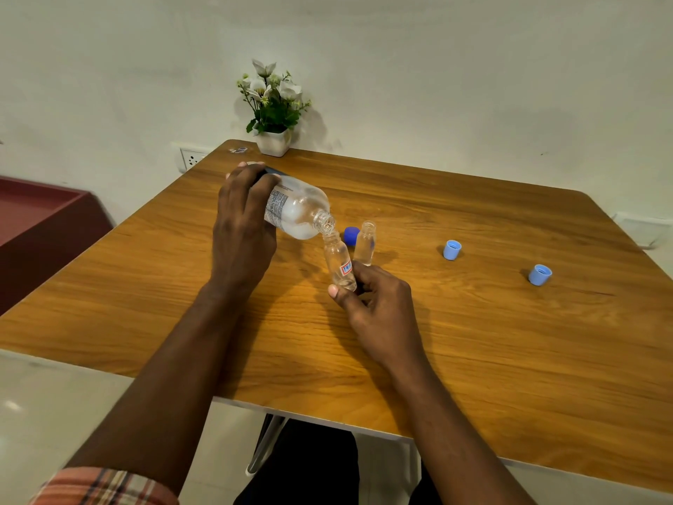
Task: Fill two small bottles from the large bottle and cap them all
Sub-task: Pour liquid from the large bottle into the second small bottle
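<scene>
**Item: pour into first small bottle**

I log left hand (243, 227) grasping the large clear plastic bottle (296, 209), tipped mouth-to-mouth over a small clear glass bottle (340, 262) pinched by right hand (378, 304) above the wooden table (510, 322). Risk: narrow necks misalign, spilling.

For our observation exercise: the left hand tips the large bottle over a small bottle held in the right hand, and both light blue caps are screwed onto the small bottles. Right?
One detail is wrong. The head view shows the left light blue cap and the right light blue cap lying loose on the table. The rest stands.
</scene>
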The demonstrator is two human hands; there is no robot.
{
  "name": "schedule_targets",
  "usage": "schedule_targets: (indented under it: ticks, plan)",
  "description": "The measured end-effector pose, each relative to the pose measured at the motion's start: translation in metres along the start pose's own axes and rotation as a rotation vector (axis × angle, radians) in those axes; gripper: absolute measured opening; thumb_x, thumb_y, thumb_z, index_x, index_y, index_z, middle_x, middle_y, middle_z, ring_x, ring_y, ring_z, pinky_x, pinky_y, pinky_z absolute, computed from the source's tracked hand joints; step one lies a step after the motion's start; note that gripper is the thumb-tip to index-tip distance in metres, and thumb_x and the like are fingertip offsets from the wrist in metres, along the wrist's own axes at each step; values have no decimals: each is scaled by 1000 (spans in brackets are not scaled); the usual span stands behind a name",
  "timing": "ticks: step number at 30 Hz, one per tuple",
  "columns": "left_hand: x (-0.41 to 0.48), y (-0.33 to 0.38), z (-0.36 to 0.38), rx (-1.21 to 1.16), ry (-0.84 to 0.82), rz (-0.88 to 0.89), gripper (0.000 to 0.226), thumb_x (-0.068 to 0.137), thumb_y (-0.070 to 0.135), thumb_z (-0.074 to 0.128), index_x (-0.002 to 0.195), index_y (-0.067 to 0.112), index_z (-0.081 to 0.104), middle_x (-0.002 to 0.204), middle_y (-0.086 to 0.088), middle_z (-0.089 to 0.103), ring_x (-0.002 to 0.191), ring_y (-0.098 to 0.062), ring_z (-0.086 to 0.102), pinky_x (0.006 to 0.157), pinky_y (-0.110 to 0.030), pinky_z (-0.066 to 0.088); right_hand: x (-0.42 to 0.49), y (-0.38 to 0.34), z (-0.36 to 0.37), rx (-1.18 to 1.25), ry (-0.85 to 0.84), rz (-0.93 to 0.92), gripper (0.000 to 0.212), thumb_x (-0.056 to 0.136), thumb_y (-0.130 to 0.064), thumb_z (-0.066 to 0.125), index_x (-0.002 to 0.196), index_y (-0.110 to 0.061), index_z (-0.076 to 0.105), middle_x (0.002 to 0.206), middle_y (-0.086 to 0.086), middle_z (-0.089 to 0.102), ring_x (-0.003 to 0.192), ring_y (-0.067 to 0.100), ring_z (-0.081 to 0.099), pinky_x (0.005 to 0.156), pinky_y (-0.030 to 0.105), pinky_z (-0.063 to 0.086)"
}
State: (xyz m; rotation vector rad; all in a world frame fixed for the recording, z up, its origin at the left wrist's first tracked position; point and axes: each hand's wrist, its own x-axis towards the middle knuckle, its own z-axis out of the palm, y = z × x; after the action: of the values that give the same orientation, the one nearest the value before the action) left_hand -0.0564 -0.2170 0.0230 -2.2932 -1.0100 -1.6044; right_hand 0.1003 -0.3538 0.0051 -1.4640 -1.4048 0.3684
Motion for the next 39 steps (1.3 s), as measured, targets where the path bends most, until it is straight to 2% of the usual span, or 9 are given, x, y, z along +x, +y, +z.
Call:
schedule_targets:
  ticks: [10,19,39]
  plan:
    - [0,0,0,-2,13,7,55,79,-7,70,124,10,43,129,-25,53,127,-35,42,100,-56,42,0,1,-1,4,-2,8,18,81,-26,71,99,-21,73,89,-8,72,80,9,63,70,39,53]
    - [1,1,-1,-3,5,0,57,79,-6,72,124,11,43,130,-25,53,127,-37,43,100,-57,42,0,0,-1,9,-8,19,19,83,-24,72,101,-23,72,91,-9,72,81,7,63,71,38,53]
    - [1,-1,0,0,3,3,57,78,-9,70,125,10,43,130,-25,52,129,-36,40,102,-58,40,1,1,-1,-1,-15,12,18,82,-27,70,98,-19,72,88,-4,71,81,13,64,70,43,53]
